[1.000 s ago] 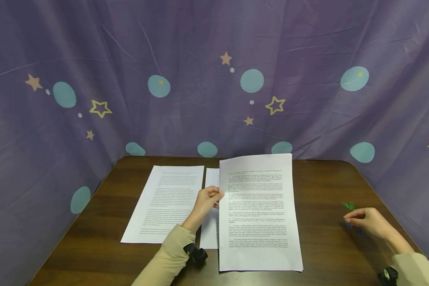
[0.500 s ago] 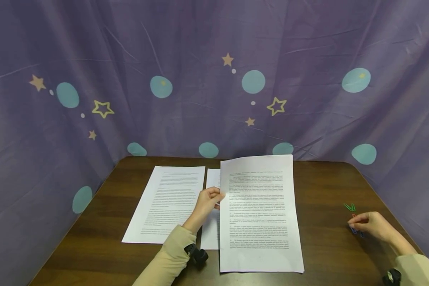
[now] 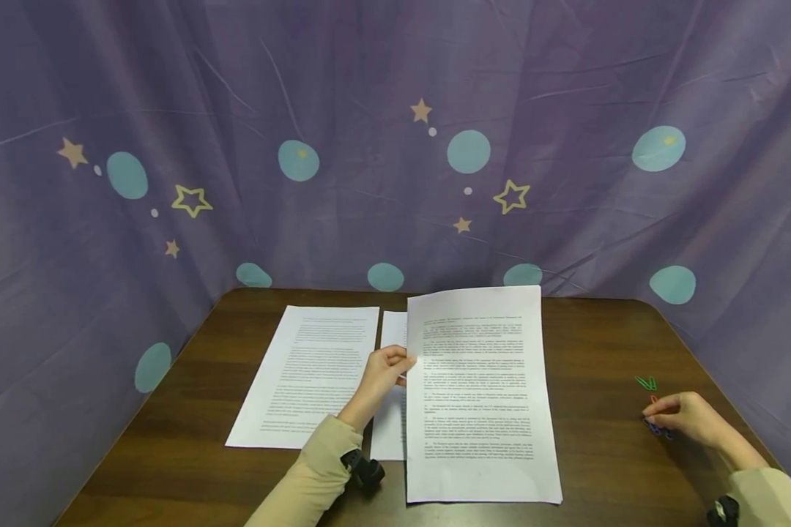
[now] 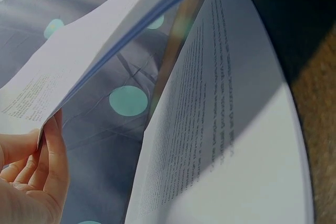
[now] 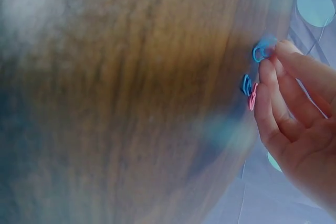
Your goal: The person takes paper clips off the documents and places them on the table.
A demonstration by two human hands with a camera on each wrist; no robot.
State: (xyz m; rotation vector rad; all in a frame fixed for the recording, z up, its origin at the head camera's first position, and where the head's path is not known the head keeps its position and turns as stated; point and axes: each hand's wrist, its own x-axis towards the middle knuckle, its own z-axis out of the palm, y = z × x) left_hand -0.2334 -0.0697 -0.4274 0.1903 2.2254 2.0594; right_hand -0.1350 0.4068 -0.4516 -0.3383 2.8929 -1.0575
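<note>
My left hand (image 3: pixel 384 372) pinches a stack of printed sheets (image 3: pixel 481 410) at its left edge, thumb in front and fingers behind. The stack is held up off the table, its several layers showing in the left wrist view. At the table's right side, my right hand (image 3: pixel 688 417) pinches a blue paper clip (image 5: pixel 259 52) between thumb and fingertips. Close beside those fingers lie another blue paper clip (image 5: pixel 246 85) and a pinkish-red paper clip (image 5: pixel 252 97). Green paper clips (image 3: pixel 646 383) rest just beyond the right hand.
A printed sheet (image 3: pixel 316 373) lies flat at left on the brown wooden table (image 3: pixel 171 439). Another paper (image 3: pixel 387 432) lies beside it, partly hidden behind the raised stack and left hand. A purple patterned curtain (image 3: pixel 369 219) surrounds the table's far side.
My right hand has shifted slightly right among the clips, and the red clip's end now shows past its fingers. The left hand keeps hold of the stack, almost unmoved.
</note>
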